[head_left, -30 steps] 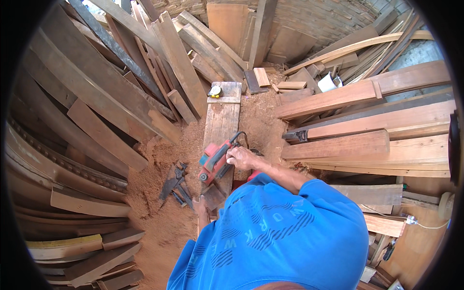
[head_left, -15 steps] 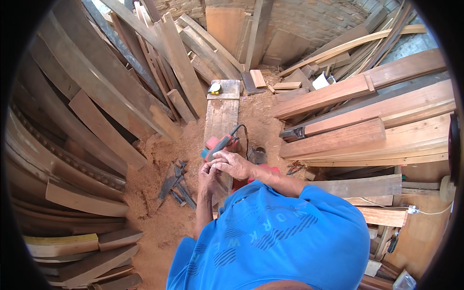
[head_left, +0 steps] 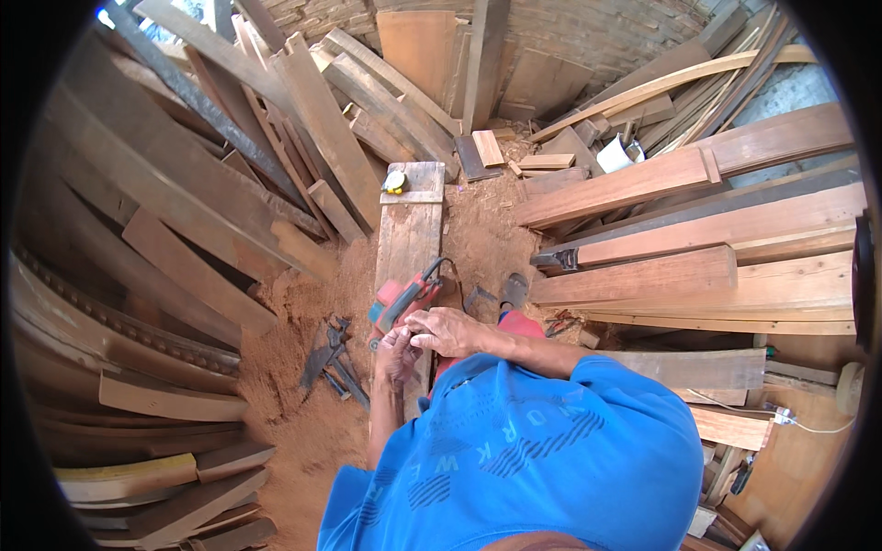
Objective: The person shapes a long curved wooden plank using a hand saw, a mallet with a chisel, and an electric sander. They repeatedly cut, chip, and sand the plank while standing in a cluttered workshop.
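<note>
My left hand and my right hand meet in front of my chest, fingers bent and pinched together at the tips. Whatever lies between those fingertips, if anything, is too small to make out. Just beyond them a red and dark grey electric hand planer rests on a worn wooden bench, its black cord curving off to the right. Neither hand grips the planer. On the far end of the bench sits a yellow and white tape measure.
Dark metal tools lie in the sawdust left of the bench. Long boards lean along the left; stacked planks fill the right. A handsaw lies among them, with a white container farther back.
The view has shifted, so the bench and planer appear lower and slightly left. My hands stay together at the fingertips, and more of the planer's near end shows beyond them.
</note>
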Available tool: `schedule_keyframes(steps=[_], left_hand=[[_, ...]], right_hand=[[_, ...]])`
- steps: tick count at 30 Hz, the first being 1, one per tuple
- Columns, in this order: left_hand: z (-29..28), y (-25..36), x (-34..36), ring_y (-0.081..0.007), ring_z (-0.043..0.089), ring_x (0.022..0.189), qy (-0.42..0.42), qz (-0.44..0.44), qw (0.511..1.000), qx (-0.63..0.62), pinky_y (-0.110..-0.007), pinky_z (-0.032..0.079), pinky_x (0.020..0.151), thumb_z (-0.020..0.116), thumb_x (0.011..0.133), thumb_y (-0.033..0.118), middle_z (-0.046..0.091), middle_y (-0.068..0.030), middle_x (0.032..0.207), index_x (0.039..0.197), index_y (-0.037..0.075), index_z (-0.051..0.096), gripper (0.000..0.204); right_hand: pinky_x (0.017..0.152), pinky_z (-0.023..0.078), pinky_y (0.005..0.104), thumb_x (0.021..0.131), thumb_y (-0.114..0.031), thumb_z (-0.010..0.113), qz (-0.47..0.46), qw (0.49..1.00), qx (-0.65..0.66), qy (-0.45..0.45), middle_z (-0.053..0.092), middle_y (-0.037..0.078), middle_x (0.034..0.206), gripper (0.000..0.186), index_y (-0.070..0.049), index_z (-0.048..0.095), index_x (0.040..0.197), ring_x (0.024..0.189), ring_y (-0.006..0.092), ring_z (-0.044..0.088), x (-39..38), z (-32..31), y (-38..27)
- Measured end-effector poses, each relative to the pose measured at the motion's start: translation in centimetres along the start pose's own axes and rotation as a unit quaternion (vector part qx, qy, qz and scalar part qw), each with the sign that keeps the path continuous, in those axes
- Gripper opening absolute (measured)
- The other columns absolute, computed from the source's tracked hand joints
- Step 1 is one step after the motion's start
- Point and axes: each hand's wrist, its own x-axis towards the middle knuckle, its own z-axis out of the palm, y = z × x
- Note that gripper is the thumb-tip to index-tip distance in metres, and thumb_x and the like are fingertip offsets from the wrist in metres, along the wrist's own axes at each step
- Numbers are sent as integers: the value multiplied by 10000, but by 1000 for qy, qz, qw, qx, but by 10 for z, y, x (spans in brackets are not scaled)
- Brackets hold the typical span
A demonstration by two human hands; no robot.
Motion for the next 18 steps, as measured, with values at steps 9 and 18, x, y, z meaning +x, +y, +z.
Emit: schedule_keyframes(steps=[9,18], left_hand=[[100,-15,81,-141,665,809,59,-30,992,112,-302,576,702,607,975,107,698,-76,968,1074,17,629,135],[216,-26,143,-270,662,750,123,86,777,612,-392,519,708,607,905,219,675,-173,812,910,14,647,209]], right_hand=[[914,477,501,934,-388,612,73,992,-71,-73,649,252,1055,534,-30,529,1322,1022,405,608,-22,-114,52],[933,488,494,941,-324,573,111,991,24,-72,654,238,1171,445,-41,567,1285,1103,413,616,-45,-214,105]])
